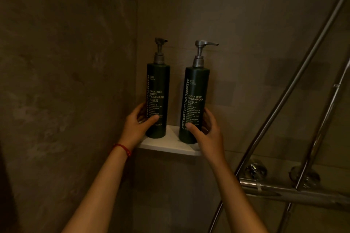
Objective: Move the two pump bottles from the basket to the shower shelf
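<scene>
Left bottle [158,100] reads "MEGA-RICH BODY CLEANSER"; right bottle [195,104] "PETERTHOMASROTH MEGA-RICH SHAMPOO".

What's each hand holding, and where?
Left hand: body cleanser bottle, lower body. Right hand: shampoo bottle, lower body.

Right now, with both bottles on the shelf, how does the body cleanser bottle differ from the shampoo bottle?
The body cleanser bottle stands nearer the corner; the shampoo bottle stands nearer the front edge of the shelf. The left hand holds the body cleanser bottle, the right hand the shampoo bottle. Both are dark green, upright, with grey pumps pointing right.
</scene>
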`<state>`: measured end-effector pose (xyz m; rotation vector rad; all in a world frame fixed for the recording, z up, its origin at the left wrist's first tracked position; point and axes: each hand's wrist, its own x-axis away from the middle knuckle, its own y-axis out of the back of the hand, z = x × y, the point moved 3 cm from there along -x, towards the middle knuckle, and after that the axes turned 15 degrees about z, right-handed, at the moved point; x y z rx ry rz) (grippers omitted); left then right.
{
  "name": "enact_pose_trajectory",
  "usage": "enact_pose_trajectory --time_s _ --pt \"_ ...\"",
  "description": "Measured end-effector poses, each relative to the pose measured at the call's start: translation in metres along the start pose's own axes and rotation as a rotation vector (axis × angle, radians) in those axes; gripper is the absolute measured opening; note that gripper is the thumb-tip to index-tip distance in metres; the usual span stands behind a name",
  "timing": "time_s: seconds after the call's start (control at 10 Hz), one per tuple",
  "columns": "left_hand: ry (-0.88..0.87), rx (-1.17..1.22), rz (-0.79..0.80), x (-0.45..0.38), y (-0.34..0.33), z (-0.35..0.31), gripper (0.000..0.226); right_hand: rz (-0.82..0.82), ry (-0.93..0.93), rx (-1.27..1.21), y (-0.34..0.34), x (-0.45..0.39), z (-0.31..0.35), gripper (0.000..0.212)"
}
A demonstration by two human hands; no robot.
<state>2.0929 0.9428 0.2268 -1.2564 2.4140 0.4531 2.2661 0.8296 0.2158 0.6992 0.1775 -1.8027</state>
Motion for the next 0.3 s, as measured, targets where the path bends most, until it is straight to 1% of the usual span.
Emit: enact_pose_trajectory --time_s 0.1,0.2,0.3 --pt "-0.048 0.002 -0.103 0.006 -0.002 0.004 0.055 -0.059 -0.044 0.025 0.004 0.012 -0.002 0.077" --pt "-0.023 -0.111 -0.162 0.021 -0.007 0.002 0.052 -0.109 -0.083 0.080 0.011 0.024 0.003 0.067" --pt "-0.056 -0.321 -0.186 0.041 -0.015 -0.003 0.051 -0.155 -0.085 0.156 0.020 0.038 0.006 0.055"
